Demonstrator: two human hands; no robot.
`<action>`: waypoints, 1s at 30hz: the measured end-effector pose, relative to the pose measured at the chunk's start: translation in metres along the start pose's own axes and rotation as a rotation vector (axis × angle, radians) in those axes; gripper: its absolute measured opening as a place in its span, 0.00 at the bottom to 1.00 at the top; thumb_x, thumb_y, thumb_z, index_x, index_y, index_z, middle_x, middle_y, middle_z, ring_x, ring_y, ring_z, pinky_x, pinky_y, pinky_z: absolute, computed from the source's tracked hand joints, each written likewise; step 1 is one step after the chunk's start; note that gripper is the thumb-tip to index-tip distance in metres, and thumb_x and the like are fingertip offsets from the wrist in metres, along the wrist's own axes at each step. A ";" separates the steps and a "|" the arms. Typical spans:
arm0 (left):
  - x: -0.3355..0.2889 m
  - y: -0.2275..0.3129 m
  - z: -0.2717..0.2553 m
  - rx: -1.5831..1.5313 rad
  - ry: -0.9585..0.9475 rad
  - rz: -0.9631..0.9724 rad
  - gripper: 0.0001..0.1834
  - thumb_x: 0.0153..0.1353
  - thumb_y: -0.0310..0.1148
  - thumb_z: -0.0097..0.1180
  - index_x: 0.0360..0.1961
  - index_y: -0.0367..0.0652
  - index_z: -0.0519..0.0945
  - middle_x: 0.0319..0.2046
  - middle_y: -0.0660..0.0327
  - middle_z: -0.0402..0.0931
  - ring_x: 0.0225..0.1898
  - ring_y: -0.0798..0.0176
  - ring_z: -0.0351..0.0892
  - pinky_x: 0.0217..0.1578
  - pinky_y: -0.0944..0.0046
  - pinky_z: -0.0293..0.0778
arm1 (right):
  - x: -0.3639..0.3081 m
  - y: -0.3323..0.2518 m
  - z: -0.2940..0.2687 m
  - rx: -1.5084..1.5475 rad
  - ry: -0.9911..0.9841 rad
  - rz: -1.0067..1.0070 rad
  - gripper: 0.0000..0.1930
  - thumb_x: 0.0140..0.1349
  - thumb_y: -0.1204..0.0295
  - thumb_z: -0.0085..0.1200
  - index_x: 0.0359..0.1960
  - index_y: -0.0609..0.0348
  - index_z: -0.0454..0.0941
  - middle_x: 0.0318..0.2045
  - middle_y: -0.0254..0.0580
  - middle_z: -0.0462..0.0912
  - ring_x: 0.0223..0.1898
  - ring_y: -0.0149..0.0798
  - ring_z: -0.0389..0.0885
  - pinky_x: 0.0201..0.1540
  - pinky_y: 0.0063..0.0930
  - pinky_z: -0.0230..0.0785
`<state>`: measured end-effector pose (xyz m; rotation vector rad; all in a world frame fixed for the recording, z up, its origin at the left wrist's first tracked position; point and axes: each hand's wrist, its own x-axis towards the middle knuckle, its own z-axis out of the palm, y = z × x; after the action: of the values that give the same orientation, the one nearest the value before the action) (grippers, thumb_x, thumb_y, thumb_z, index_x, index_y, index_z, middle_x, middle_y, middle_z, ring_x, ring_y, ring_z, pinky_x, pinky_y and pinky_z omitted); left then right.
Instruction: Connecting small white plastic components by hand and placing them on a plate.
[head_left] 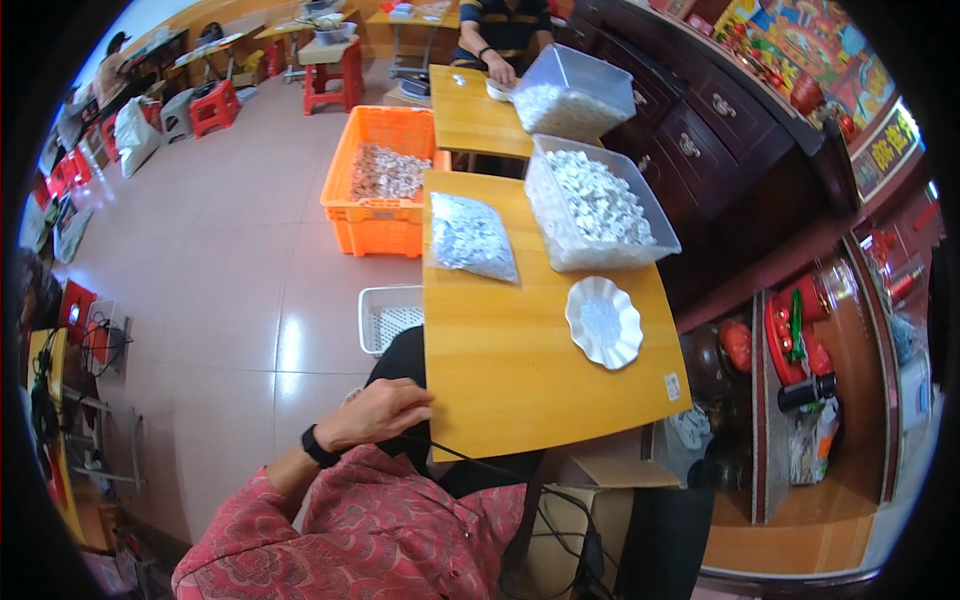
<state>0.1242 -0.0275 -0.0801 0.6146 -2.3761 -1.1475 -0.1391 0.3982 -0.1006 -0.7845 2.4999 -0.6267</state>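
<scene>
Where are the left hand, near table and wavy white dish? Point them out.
Left hand [384, 409]: head view, its back.
Near table [510, 365]: head view, bare top.
Wavy white dish [614, 353]: head view, inner wall.

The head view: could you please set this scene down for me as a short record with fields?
Left hand: fingers curled, by the left edge of the yellow table; whether it holds anything cannot be told
Right hand: not in view
On that table: clear bag, clear bin of pale pieces, white scalloped dish
On the floor: orange crate, white basket
Beyond: a co-worker's hand at a small bowl
</scene>
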 end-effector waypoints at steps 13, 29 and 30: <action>0.040 0.040 -0.036 -1.422 0.467 -0.065 0.17 0.72 0.40 0.47 0.44 0.36 0.80 0.30 0.60 0.79 0.29 0.65 0.81 0.35 0.65 0.78 | 0.029 -0.237 -0.044 0.494 -0.511 -0.762 0.21 0.56 0.59 0.63 0.48 0.56 0.77 0.35 0.46 0.85 0.36 0.44 0.84 0.38 0.30 0.76; -0.019 0.022 -0.065 -1.479 0.780 -0.099 0.16 0.69 0.40 0.49 0.43 0.36 0.78 0.26 0.61 0.77 0.28 0.64 0.78 0.34 0.63 0.76 | 0.086 -0.345 -0.082 0.371 -1.236 -1.302 0.18 0.62 0.63 0.58 0.47 0.65 0.76 0.38 0.50 0.81 0.40 0.49 0.81 0.42 0.35 0.74; -0.024 0.025 -0.067 -1.425 0.798 -0.061 0.16 0.69 0.40 0.49 0.43 0.35 0.78 0.25 0.61 0.77 0.28 0.64 0.78 0.33 0.63 0.75 | 0.086 -0.349 -0.084 0.359 -1.275 -1.326 0.18 0.62 0.63 0.57 0.47 0.65 0.76 0.38 0.50 0.80 0.40 0.50 0.81 0.42 0.35 0.74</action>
<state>0.1755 -0.0411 -0.0260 0.4340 -0.5622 -1.7631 -0.1030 0.1127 0.1307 -1.8389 0.5154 -0.5815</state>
